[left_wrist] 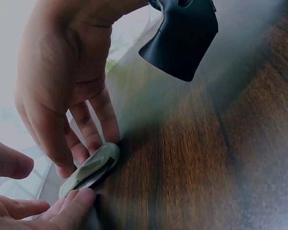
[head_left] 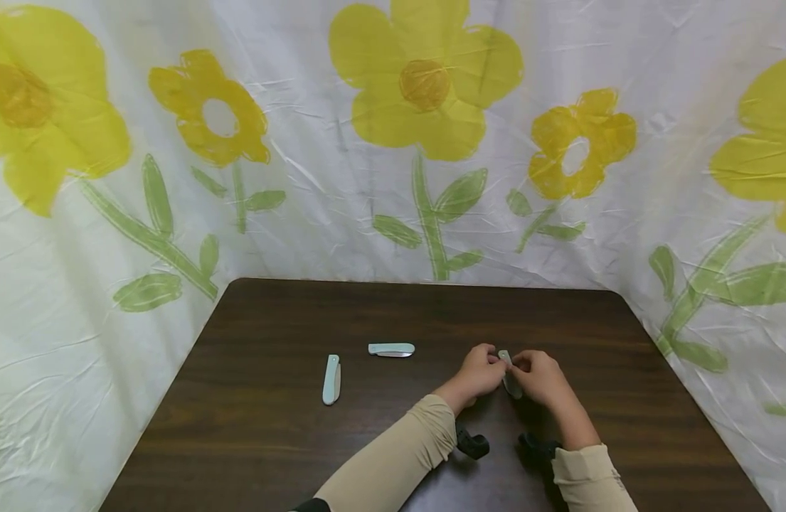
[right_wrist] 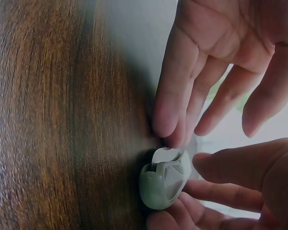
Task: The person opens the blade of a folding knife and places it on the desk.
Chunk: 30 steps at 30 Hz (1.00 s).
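Note:
A pale green folding knife (head_left: 511, 384) lies between both hands at the right of the table, its blade folded along the handle. My right hand (head_left: 541, 377) holds it, with the thumb on one side and fingers on the other in the left wrist view. My left hand (head_left: 481, 374) reaches its other end; fingertips (right_wrist: 169, 124) press there while the thumb stands apart. In the right wrist view the handle's rounded end (right_wrist: 153, 189) faces the camera, and a bit of metal blade (right_wrist: 165, 154) shows beside it. The fingers cover part of the handle.
Two more pale green folding knives lie left of the hands: one crosswise (head_left: 391, 349), one lengthwise (head_left: 330, 380). They rest on a dark wooden table (head_left: 252, 441). A black camera mount (left_wrist: 182, 43) hangs from the right wrist. A white flowered curtain (head_left: 303, 235) surrounds the table.

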Available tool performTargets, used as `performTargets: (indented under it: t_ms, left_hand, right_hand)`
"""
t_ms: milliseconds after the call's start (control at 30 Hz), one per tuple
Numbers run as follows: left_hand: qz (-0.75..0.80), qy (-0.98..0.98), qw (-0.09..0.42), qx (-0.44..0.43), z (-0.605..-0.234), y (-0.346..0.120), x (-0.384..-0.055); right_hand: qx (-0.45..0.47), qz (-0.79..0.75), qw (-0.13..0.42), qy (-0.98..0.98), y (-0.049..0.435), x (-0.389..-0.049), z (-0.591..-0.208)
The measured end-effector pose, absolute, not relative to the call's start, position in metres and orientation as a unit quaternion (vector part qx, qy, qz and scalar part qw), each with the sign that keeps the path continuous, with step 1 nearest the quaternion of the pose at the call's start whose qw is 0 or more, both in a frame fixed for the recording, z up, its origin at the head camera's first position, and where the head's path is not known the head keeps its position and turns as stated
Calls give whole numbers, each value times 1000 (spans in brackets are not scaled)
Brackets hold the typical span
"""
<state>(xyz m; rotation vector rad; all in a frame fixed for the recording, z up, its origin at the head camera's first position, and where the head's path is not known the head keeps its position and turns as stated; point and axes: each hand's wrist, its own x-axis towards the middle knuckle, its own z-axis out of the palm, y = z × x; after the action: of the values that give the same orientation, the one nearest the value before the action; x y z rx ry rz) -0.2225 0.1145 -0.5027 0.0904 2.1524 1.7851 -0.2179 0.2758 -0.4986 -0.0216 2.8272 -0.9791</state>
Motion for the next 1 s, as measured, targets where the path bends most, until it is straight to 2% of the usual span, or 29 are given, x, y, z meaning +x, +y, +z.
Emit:
performTargets:
  t_ms: [233, 633, 1000]
  left_hand:
    - [671, 714, 195, 36, -505, 111, -224]
    - [748, 638, 179, 29, -519, 108, -229]
    - [791, 585, 181, -3, -523, 103, -232]
  right_hand:
    - [-8, -336, 67, 939, 275, -218, -501]
    - [-8, -397, 57, 916, 273, -215, -499]
    - [-2, -464, 25, 886, 268, -209, -491]
